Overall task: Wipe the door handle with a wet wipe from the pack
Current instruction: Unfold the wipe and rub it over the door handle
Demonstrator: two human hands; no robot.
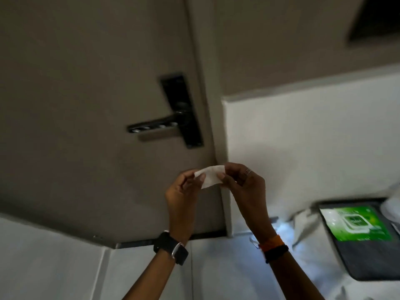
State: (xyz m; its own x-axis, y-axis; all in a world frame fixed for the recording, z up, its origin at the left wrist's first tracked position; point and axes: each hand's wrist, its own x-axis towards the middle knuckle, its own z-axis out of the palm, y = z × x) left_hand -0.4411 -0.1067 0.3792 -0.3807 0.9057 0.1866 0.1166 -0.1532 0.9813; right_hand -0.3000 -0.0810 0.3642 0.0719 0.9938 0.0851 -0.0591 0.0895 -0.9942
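A dark lever door handle on a black backplate sits on the beige door, above and left of my hands. Both hands pinch a folded white wet wipe between them, below the handle and apart from it. My left hand grips its left end and my right hand grips its right end. The green wipe pack lies flat on a dark tray at the lower right.
The dark tray rests on a white crumpled cloth at the right. The door frame runs down just right of the handle. A white wall panel stands behind the tray.
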